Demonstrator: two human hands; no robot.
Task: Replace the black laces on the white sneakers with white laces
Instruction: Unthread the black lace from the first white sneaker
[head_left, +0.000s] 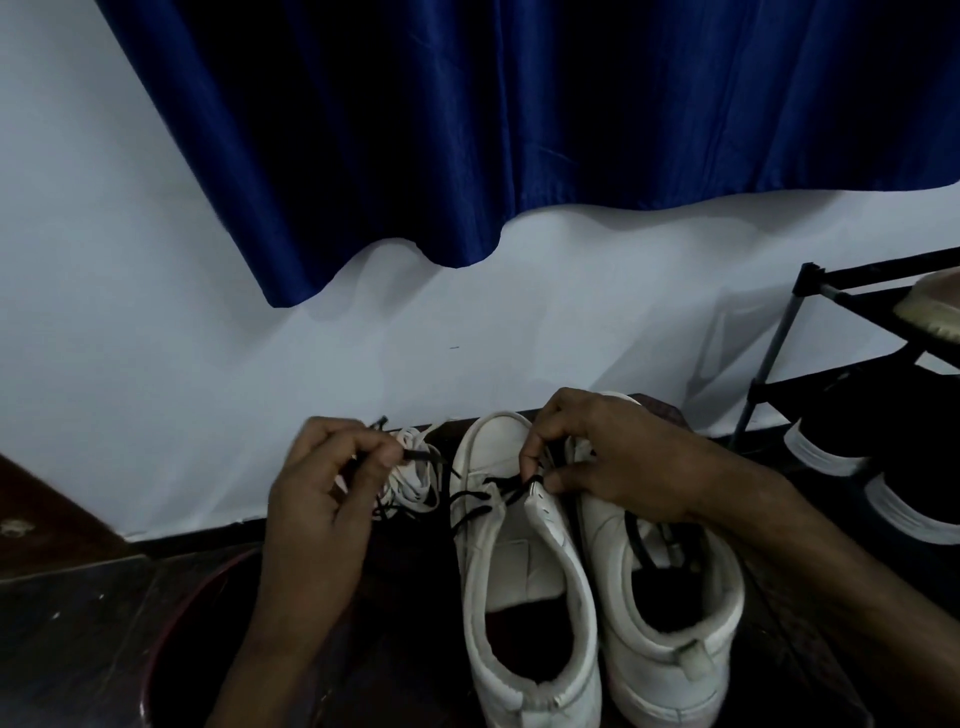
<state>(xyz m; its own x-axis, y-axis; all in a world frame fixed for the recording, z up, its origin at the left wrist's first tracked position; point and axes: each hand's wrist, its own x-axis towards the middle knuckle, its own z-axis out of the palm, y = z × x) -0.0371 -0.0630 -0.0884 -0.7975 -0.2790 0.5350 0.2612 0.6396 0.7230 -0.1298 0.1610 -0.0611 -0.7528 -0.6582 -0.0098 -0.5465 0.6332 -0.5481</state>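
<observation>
The left hand (332, 478) pinches the black lace (470, 501) end; right fingers (532, 467) grip the left sneaker (519, 571) eyelets. Pull steadily outward, one crossing at a time. White laces (415, 483) wait nearby.

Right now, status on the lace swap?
Left hand pinching black lace end. Right hand at left sneaker eyelets. White laces waiting alongside. Nothing blocking.

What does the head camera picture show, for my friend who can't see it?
Two hands pull a black lace out of the left one of two white sneakers: the left hand pinches its end, the right hand works at the eyelets. White laces lie beside them, below a blue curtain.
</observation>
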